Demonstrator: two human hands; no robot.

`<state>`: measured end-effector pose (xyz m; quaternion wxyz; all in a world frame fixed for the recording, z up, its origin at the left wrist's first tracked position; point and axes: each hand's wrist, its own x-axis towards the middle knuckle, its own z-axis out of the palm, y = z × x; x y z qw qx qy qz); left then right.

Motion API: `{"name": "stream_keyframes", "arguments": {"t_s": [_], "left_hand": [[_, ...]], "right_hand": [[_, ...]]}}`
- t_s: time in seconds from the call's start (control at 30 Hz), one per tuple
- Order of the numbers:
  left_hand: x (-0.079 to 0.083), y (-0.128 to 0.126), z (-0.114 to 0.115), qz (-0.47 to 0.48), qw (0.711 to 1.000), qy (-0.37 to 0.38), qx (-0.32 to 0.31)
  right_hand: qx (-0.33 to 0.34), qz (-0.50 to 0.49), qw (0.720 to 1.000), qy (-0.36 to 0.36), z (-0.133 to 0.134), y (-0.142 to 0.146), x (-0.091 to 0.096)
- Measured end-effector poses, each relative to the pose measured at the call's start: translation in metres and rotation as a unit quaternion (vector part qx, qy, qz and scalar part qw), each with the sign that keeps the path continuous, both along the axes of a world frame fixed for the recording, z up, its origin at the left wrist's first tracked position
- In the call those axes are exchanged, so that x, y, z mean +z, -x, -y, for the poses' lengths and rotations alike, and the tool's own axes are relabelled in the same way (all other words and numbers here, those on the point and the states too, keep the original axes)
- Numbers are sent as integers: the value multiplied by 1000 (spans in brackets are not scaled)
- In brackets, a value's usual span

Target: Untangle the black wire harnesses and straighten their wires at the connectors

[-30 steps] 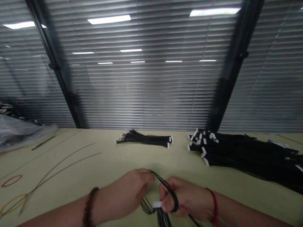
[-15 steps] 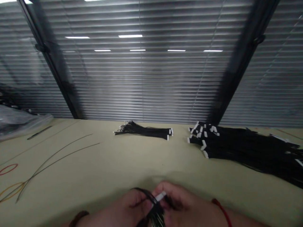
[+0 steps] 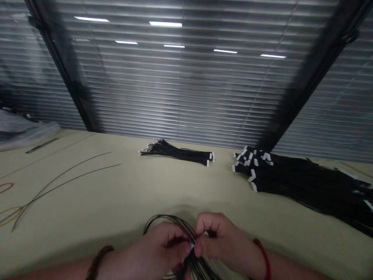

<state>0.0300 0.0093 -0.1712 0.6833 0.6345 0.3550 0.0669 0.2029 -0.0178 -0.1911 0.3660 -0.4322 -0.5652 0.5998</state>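
The left hand [image 3: 148, 249] and right hand [image 3: 223, 243] pinch thin black wires [image 3: 163, 218] with closed fingers [image 3: 205, 222]. The wires bow into a loop.

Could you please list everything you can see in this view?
window blinds: one set, grey, behind the table
table: one, pale yellow-green, across the view
plastic bag: one, translucent grey, far left
dark strip: one, dark, right of the bag
loose wires: two, dark, left side
thin loops: two, red and yellow, left edge
small wire bundle: one, black with white connectors, far centre
large wire pile: one, black with white connectors, right
held bunch of black wires: one, black, between the hands
left hand: one, on the bunch, brown beaded bracelet
right hand: one, on the bunch, red cord
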Motion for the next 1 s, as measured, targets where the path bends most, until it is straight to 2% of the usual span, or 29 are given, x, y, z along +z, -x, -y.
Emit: {"name": "stream_keyframes", "arguments": {"t_s": [0.13, 0.23, 0.3, 0.47, 0.53, 0.63, 0.73, 0.8, 0.9, 1.0], "left_hand": [[7, -3, 1, -19, 1000, -17, 16], [12, -4, 1, -3, 1000, -22, -1], [11, -4, 2, 17, 1000, -15, 4], [1, -2, 4, 56, 996, 18, 72], [-1, 0, 3, 75, 991, 52, 98], [0, 4, 1, 102, 976, 90, 169], [1, 6, -3, 122, 967, 106, 198], [1, 6, -4, 120, 971, 100, 183], [0, 5, -5, 103, 975, 74, 185], [-1, 4, -5, 99, 971, 52, 211]], "right_hand": [[-8, 7, 1000, -12, 0, 0, 0], [0, 0, 1000, 2, 0, 2, -3], [10, -5, 1000, 18, -1, 4, -6], [27, 33, 999, 24, -1, 6, -6], [44, 73, 996, 26, 2, -2, 2], [59, 175, 982, 33, 10, -27, 24], [26, 283, 959, -4, 24, -48, 49], [11, 376, 923, -78, 36, -50, 59], [-5, 496, 827, -265, 53, -43, 61], [-3, 519, 746, -417, 67, -40, 50]]}}
